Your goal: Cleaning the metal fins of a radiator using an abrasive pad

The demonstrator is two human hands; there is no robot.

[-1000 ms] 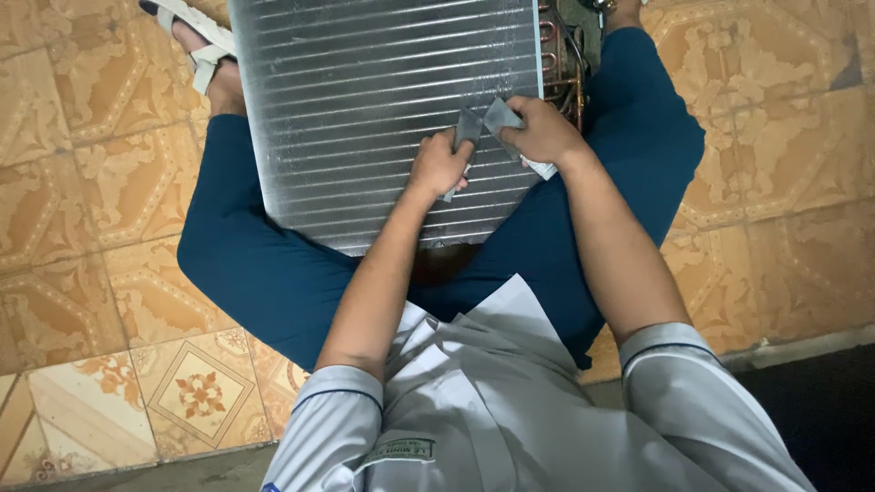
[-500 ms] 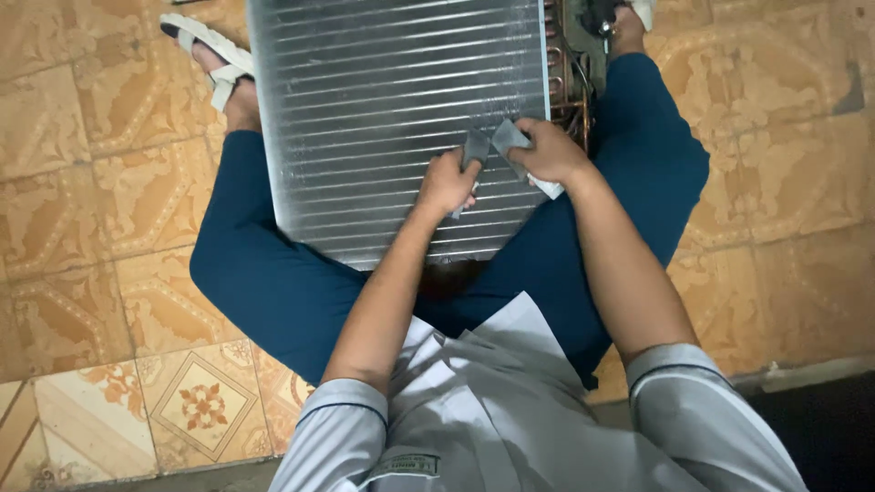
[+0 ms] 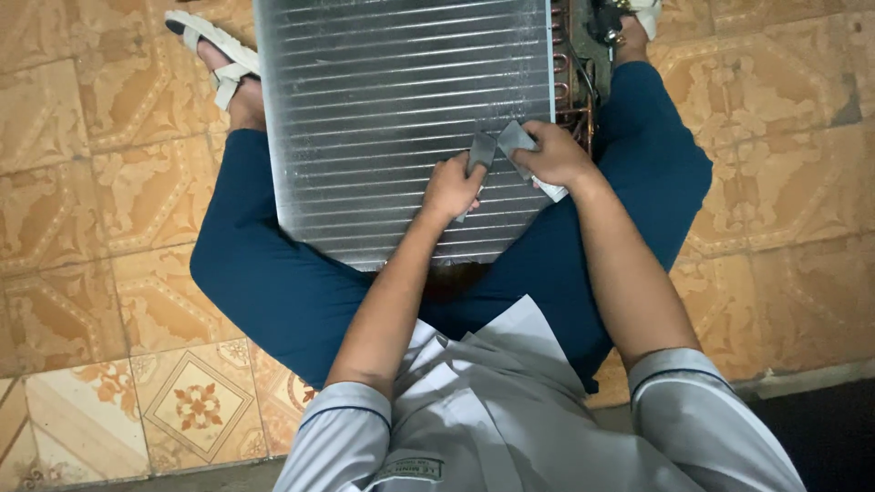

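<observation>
Right now, both hands pinch a grey cloth (image 3: 497,150) against a finned coil (image 3: 401,118) lying across the lap.
Near the coil's right edge, about halfway down its face, the left hand (image 3: 451,187) is closed on the cloth's lower part and the right hand (image 3: 551,155) is closed on its upper part, with a white scrap (image 3: 550,189) showing under the right palm. The thin fins look easy to bend, so hard pressure or a stroke across their run could flatten them, and their edges could snag the cloth or nick a knuckle. Copper tubes (image 3: 570,73) sit just beside the right hand, where a slip might kink one. The coil rests only on the blue-trousered legs (image 3: 273,264), above a tiled floor (image 3: 82,182), so a shifted knee could tip it toward the sandalled foot (image 3: 214,55).
</observation>
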